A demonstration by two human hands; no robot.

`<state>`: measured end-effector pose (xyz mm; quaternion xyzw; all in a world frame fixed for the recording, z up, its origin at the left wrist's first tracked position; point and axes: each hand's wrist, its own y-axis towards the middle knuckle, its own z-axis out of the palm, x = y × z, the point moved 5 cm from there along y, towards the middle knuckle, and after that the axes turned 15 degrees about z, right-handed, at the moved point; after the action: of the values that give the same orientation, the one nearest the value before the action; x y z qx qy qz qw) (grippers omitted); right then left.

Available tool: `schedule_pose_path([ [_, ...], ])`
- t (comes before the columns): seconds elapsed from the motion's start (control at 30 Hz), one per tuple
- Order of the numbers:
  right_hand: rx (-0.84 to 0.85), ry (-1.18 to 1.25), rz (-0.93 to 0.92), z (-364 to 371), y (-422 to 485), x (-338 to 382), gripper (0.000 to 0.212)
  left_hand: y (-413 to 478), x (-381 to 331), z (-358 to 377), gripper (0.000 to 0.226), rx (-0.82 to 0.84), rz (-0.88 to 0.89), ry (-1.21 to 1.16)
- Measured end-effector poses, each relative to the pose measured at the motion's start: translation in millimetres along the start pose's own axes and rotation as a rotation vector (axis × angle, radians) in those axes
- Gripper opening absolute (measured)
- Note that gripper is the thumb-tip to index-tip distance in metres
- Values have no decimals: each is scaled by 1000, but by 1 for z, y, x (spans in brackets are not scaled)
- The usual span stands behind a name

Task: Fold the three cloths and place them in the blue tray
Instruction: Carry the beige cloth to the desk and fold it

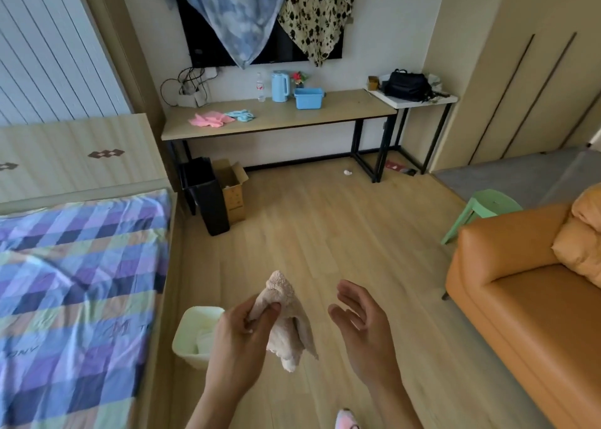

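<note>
Three cloths are in view. One, a beige cloth (287,323), is pinched in the left hand (242,340), thumb and fingers closed on its upper edge so that the rest hangs crumpled below the hand, above the wooden floor (341,233). The right hand (361,324) is just beside the beige cloth, not touching it, with the palm turned inward and the fingers spread loosely apart, holding nothing.

The long wooden table (341,111) stands against the far wall, well apart from the hands. On it, toward its left end, lies a pink cloth (210,119), unfolded and rumpled, and a light blue cloth (241,115) sits just to the right of that, the two touching or nearly so. The blue tray (308,98) rests on the same table, right of the blue cloth and apart from it, near the table's back edge. A pale blue kettle (280,86) stands just left of the tray, and a clear bottle (260,87) left of the kettle.

Near the table's left leg, on the floor, stand a black bin (205,197) and an open cardboard box (232,191) side by side. A white basket (195,337) sits on the floor just left of the left hand.
</note>
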<state>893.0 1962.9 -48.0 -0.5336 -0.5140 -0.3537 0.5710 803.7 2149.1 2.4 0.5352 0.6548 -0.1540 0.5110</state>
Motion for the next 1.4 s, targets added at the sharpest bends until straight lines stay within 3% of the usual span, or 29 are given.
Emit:
schedule_pose_path([
  [0.23,74,-78,-69,7,173,42,38,139,41,58,32,-14,-36,-140],
  [0.53,174,-111,-108,18,365,115,42,322,72,95,31,-128,-25,-100],
  [0.8,148,-158,-109,45,549,159,48,507,132,140,41,-155,-12,-173],
  [1.0,140,-156,-125,81,687,217,46,659,178,164,25,-124,-12,-242],
  [1.4,154,-94,-115,148,943,295,50,916,268,199,19,-143,-5,-238],
])
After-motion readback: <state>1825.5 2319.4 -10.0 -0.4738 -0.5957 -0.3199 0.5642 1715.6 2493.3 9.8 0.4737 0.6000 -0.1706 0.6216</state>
